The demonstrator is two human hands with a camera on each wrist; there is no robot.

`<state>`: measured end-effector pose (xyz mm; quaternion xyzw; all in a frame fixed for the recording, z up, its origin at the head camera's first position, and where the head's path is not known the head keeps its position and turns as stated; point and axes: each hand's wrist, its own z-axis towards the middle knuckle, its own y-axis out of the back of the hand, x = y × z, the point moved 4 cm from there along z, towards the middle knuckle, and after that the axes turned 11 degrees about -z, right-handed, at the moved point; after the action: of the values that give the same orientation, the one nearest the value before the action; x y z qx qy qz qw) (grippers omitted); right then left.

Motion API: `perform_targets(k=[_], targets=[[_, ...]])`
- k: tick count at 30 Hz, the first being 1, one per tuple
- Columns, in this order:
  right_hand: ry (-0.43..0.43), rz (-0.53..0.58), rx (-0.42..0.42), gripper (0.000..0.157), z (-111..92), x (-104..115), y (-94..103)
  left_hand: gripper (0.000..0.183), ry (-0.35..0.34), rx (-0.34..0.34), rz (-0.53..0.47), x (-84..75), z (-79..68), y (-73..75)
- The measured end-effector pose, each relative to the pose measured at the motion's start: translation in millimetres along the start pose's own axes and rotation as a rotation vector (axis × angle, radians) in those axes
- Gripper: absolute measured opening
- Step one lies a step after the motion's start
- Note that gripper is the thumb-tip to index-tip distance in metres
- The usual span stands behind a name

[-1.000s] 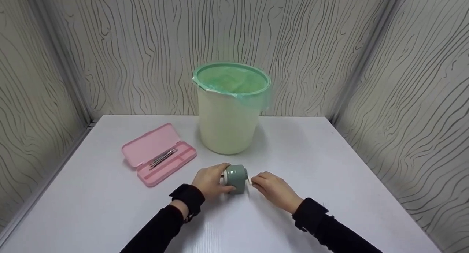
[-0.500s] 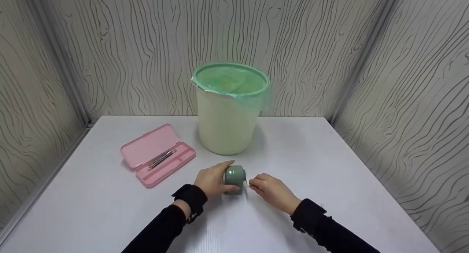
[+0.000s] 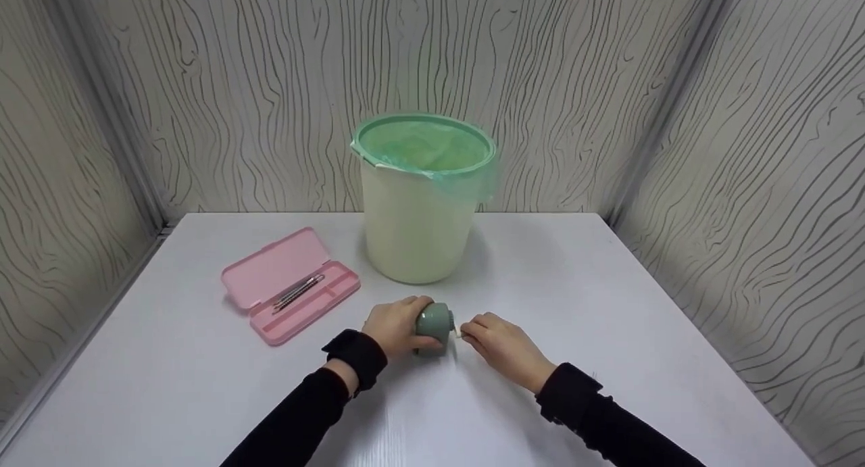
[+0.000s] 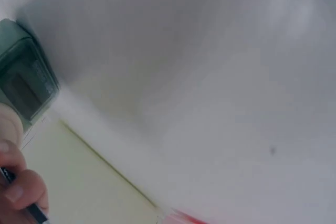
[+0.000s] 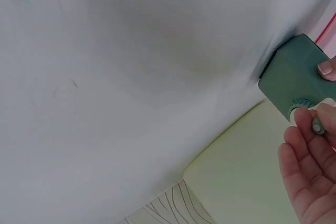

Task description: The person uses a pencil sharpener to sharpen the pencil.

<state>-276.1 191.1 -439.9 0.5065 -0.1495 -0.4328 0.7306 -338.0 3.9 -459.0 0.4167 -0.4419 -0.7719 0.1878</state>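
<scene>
At the left of the head frame, an open pink plastic pencil case (image 3: pixel 274 272) lay on the white bench (image 3: pixel 581 291), with several slim dark pencils (image 3: pixel 299 293) inside. Next, at the lower centre, the left hand (image 3: pixel 394 327) was curled around a green boxy pencil sharpener (image 3: pixel 434 320). In the lower left corner of its wrist view, a dark slim stick (image 4: pixel 38 213), probably a pencil, was between the fingers. Above, at the centre, stood a tall cream bin (image 3: pixel 413 227) with green rim. Right of the sharpener, the right hand (image 3: pixel 505 349) pinched the small crank handle (image 5: pixel 317 126). I judged that the step in hand was sharpening; the next move seemed to call for even turning, with the sharpener body held firmly against twisting.
</scene>
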Motion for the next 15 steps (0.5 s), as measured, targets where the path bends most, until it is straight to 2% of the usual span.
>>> perform_targets(k=[8,15], targets=[[0.036,-0.076,-0.040,0.006,4.2,1.0,-1.6,0.061,-0.014,0.000,0.018,1.3,-2.2,2.1],[0.038,-0.129,-0.082,0.011,7.2,-2.2,-0.1,0.061,-0.068,-0.020,0.065,-1.6,-2.6,3.1]])
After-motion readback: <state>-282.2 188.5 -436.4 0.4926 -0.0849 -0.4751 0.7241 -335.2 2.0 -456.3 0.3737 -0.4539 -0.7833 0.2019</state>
